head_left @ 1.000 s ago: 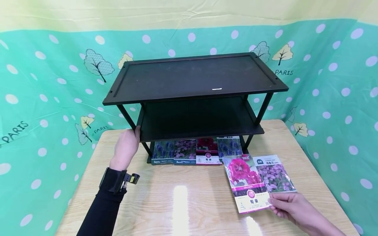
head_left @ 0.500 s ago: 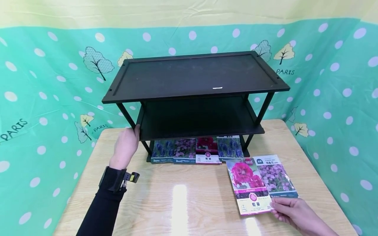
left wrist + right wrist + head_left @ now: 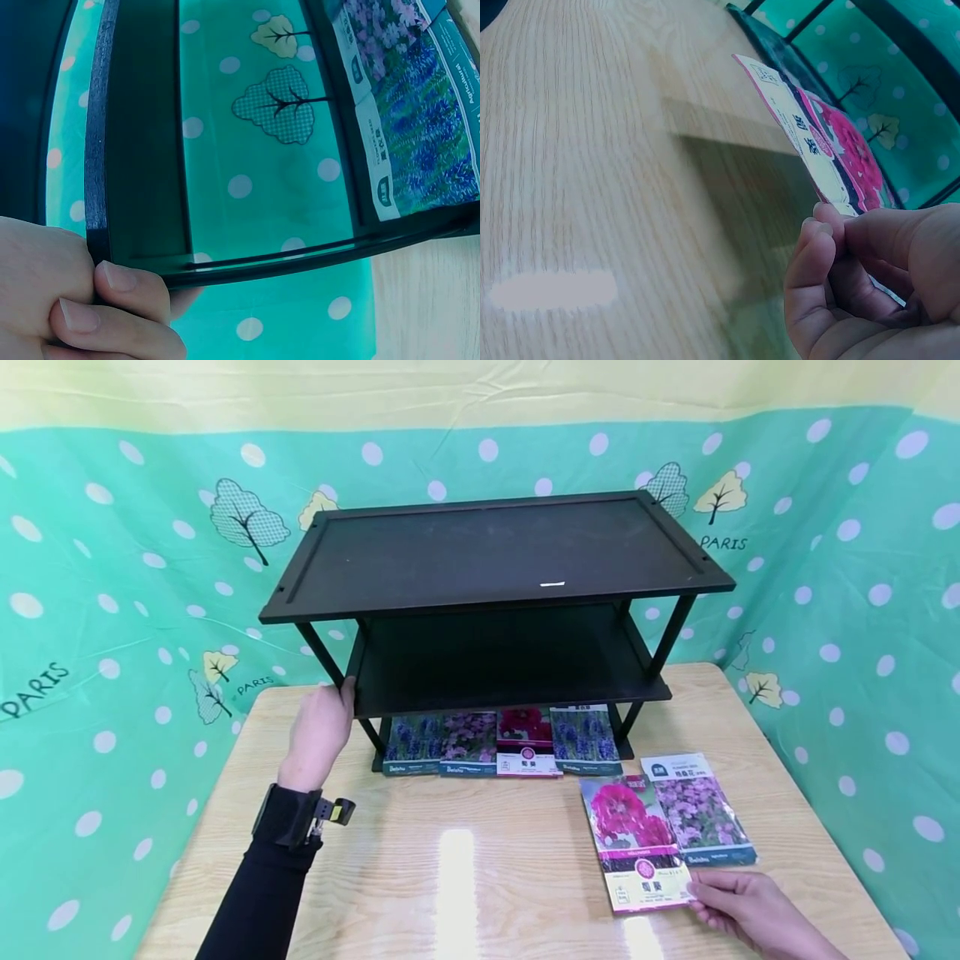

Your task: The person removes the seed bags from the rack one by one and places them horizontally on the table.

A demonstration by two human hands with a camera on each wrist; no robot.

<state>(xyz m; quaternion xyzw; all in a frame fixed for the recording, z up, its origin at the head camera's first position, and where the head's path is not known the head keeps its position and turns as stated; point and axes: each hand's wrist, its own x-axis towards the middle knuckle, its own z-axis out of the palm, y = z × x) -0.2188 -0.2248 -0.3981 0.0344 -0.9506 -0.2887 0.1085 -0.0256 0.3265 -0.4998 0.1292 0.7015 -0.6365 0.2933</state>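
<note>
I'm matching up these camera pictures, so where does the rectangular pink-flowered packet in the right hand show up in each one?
Head: the rectangular pink-flowered packet is at lower right, pinched by the right hand.
Left wrist: not in it.
Right wrist: the packet is right of centre, slanting, just above the right hand.
Shared landmark: the green, white-dotted fabric backdrop, in all three views.

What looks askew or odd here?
The purple-flowered packet lies slanted on the table, unlike the packets lined up in the black rack. A white mark stands out on its top; cause unclear.
</note>
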